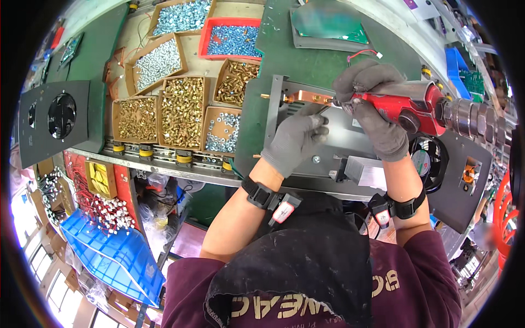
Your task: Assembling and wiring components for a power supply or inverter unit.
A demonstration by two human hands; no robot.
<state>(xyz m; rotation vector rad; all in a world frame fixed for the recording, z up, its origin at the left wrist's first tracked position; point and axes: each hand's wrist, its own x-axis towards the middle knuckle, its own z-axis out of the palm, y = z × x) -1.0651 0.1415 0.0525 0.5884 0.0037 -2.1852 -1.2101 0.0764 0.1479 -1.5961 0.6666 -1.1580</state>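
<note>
The head view showed a copper bar [309,97] lying across the upper part of a grey metal housing [343,148], with a brass stud [265,96] jutting out at the left in line with it. The work looked partway along: the bar was set in position and a fastener [287,99] showed near its left end, while the right end, where the nose of a red power driver [391,106] came up to it, seemed to be the joint in hand. Finishing that joint appeared to be left; how tight either end was could not be told.

The bar lay just above and beside the fingers of the left hand [292,139], which were bent with their tips near the bar's right end; whether they pinched something small there could not be made out. The fingers of the right hand [384,134] were wrapped firmly around the driver, to the right of the bar.

Lower on the housing stood a bolt [316,159], with a pale metal block [365,170] near it and a fan [429,161] farther right. A green circuit board [333,26] lay toward the far edge of the green tabletop [273,49]; well to the left, cardboard boxes [206,109] and a red tray [203,41] held screws and nuts
</note>
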